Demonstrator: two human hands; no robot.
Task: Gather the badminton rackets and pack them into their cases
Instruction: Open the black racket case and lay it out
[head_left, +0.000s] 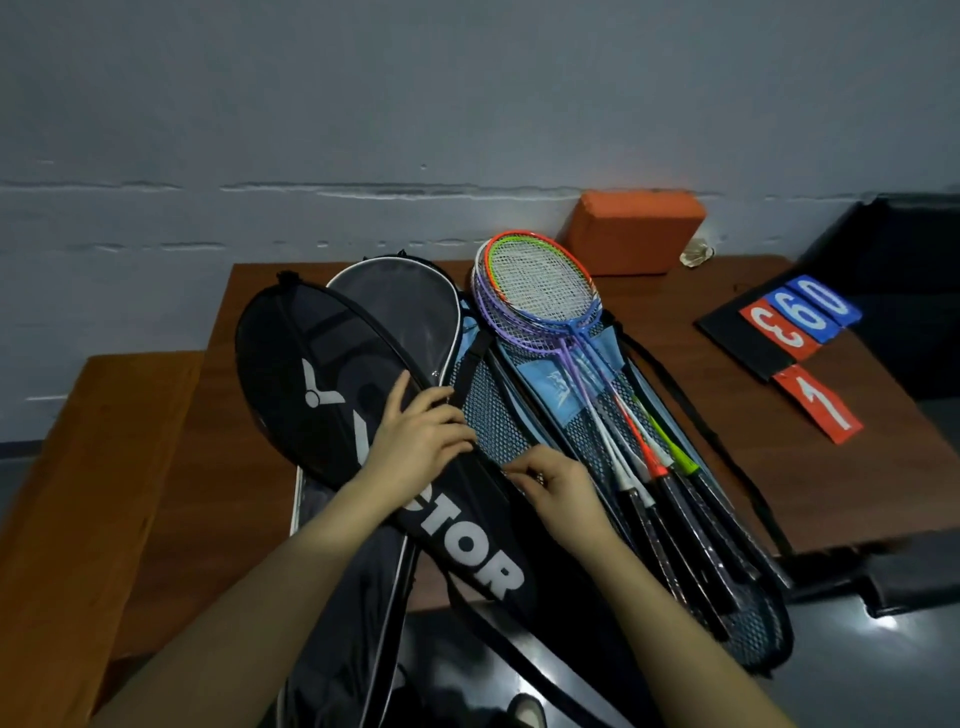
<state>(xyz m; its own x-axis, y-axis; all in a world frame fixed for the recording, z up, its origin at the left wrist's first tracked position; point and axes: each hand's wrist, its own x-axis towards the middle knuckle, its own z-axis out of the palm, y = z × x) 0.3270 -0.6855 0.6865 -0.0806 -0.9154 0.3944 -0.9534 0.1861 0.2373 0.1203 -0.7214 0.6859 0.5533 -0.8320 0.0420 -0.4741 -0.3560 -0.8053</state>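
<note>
Brown wooden table (649, 312), against a grey wall. Lying directly on it:
- black racket case (332, 395) with white lettering, under the left hand (415, 441);
- grey-lined case (400, 306) beyond that hand, partly covered by the black one;
- blue mesh case (519, 415) under the right hand (561, 488), overhanging the near edge;
- orange block (631, 234) at the far edge, well beyond the right hand;
- shuttlecock (698, 253) just beside the block;
- black score board (748, 332) with red and blue number cards, far right of the right hand.
</note>
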